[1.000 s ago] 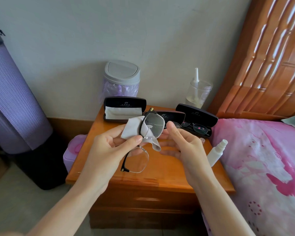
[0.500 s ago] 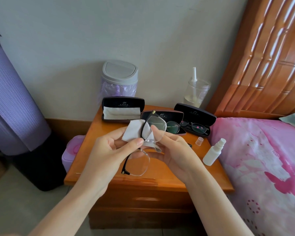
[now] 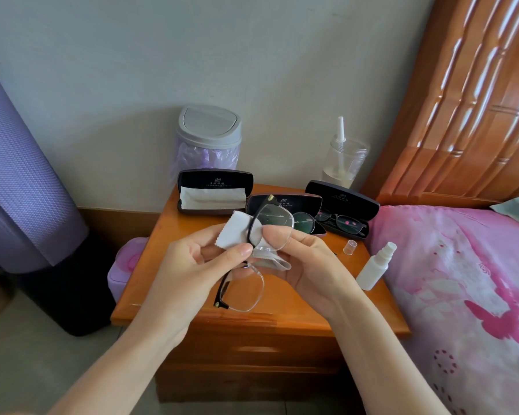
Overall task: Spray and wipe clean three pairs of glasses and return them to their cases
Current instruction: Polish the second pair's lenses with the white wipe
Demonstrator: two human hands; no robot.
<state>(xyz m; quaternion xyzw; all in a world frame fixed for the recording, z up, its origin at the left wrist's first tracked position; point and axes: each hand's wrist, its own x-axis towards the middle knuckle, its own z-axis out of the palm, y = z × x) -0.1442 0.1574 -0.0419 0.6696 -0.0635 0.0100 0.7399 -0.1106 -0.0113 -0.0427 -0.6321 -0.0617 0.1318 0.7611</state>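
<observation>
Left hand (image 3: pixel 192 265) pinches the glasses (image 3: pixel 277 218) near the bridge, one lens above the other, over the nightstand (image 3: pixel 282 313); right hand (image 3: pixel 309 271) pinches the upper lens through the cloth (image 3: pixel 232 229); bottle (image 3: pixel 372 269) and cap (image 3: pixel 350 246) sit to the right; behind, three open cases: left case (image 3: pixel 215 193) holds a wipe, middle case (image 3: pixel 285 202) and right case (image 3: pixel 342 202) hold glasses; bin (image 3: pixel 209 133) and jar (image 3: pixel 343 163) stand at the wall.

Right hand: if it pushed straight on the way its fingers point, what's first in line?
The right hand points left, pinching the glasses; next in line is the cloth held by the left hand, though depth is unclear.
</observation>
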